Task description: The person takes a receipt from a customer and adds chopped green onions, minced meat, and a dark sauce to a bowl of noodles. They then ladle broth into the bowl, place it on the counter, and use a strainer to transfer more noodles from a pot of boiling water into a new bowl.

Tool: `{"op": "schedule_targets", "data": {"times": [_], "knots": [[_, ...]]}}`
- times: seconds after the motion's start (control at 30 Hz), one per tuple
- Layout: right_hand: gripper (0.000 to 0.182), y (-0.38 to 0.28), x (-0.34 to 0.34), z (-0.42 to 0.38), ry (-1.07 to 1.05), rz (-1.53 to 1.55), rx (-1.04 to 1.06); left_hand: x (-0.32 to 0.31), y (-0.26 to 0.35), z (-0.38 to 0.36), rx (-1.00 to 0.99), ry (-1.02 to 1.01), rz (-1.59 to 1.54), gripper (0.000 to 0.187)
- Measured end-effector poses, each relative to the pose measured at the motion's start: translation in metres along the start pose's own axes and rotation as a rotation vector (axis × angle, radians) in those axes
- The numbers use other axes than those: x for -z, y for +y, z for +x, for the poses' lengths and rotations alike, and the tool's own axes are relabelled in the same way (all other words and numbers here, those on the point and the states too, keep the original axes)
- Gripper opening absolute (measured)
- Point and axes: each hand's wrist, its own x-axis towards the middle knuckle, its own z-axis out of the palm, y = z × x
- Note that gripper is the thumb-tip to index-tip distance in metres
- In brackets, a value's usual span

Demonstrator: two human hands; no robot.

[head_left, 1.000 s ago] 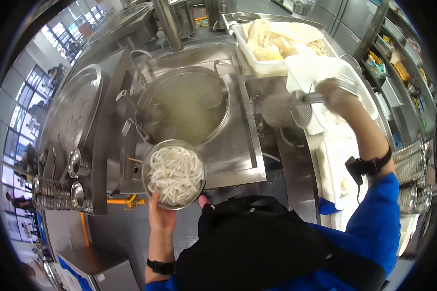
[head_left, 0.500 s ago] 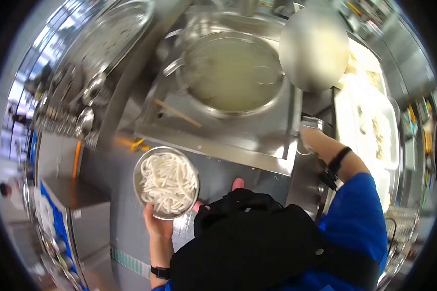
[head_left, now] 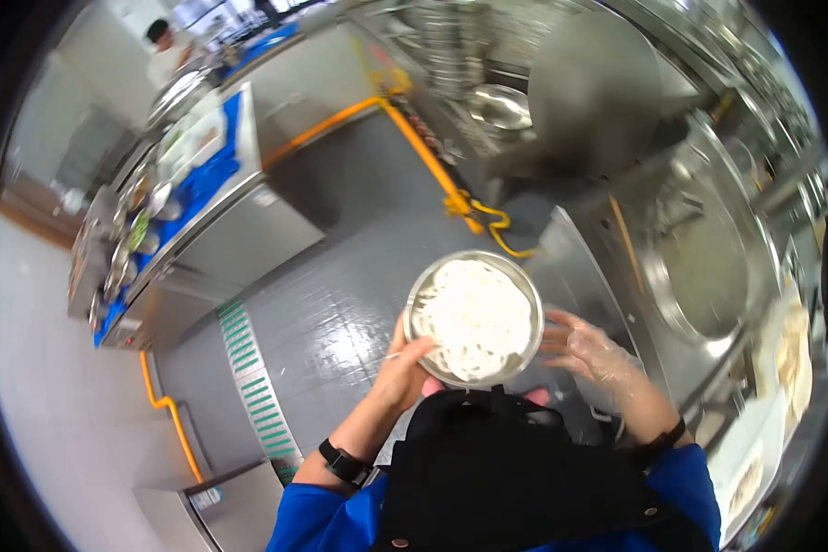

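A round steel bowl (head_left: 411, 324) full of thick white noodle-like strips (head_left: 477, 317) is in front of my body, over the floor. My left hand (head_left: 403, 370) grips its left side, with the thumb over the rim and the other fingers mostly hidden beneath. On the other side is my right hand (head_left: 591, 351), in a thin clear plastic glove, its fingers spread and the tips close to the bowl's right rim.
To my right, a large pot (head_left: 708, 267) of cloudy liquid sits in a steel stove top beside a thin wooden stick (head_left: 626, 244). A white tray (head_left: 754, 442) lies lower right. A steel counter (head_left: 239, 244) stands left, a yellow pipe (head_left: 423, 156) ahead. Behind the counter is a person (head_left: 167, 57).
The view has swung left, so the pot now shows at right. The bowl has come to the middle in front of my body. My right hand has left the stove edge and moved beside the bowl.
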Motion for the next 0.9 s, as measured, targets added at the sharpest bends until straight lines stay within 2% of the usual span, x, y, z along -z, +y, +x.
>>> {"op": "schedule_targets", "data": {"times": [0.03, 0.07, 0.13, 0.17, 0.3, 0.4, 0.43, 0.5, 0.57, 0.63, 0.73, 0.8, 0.9], "knots": [[0.081, -0.001, -0.034, 0.030, -0.141, 0.172, 0.022, 0.005, 0.012, -0.012, -0.014, 0.036, 0.051, 0.072], [0.076, 0.014, -0.047, 0.065, -0.175, 0.180, 0.035, 0.012, 0.024, -0.020, -0.030, 0.072, 0.103, 0.071], [0.071, 0.022, -0.074, 0.101, -0.143, 0.127, -0.083, 0.033, 0.039, -0.027, 0.012, 0.120, 0.113, 0.071], [0.066, 0.018, -0.092, 0.116, -0.134, 0.194, -0.146, 0.041, 0.050, -0.030, 0.019, 0.127, 0.110, 0.072], [0.065, 0.018, -0.131, 0.175, -0.127, 0.279, -0.222, 0.095, 0.098, -0.023, 0.067, 0.114, 0.142, 0.072], [0.064, 0.009, -0.147, 0.222, -0.106, 0.348, -0.237, 0.139, 0.135, -0.011, -0.074, -0.046, -0.095, 0.074], [0.064, 0.002, -0.151, 0.244, -0.124, 0.337, -0.222, 0.158, 0.150, -0.003, -0.116, 0.042, -0.020, 0.065], [0.063, -0.013, -0.153, 0.283, -0.155, 0.318, -0.194, 0.250, 0.135, 0.022, -0.145, 0.367, 0.783, 0.039], [0.060, -0.032, -0.155, 0.323, -0.198, 0.309, -0.170, 0.290, 0.155, 0.023, -0.334, 0.539, 1.810, 0.017], [0.057, -0.059, -0.165, 0.370, -0.213, 0.278, -0.176, 0.295, 0.182, 0.032, -0.362, 0.723, 1.581, 0.013], [0.057, -0.101, -0.185, 0.431, -0.246, 0.228, -0.220, 0.318, 0.223, 0.043, -0.205, 0.885, 1.530, 0.006], [0.062, -0.115, -0.202, 0.486, -0.353, 0.249, -0.210, 0.317, 0.253, 0.053, -0.155, 0.927, 1.406, 0.013], [0.058, -0.153, -0.240, 0.542, -0.401, 0.232, -0.222, 0.327, 0.268, 0.074, -0.139, 0.988, 1.290, 0.024]]}}
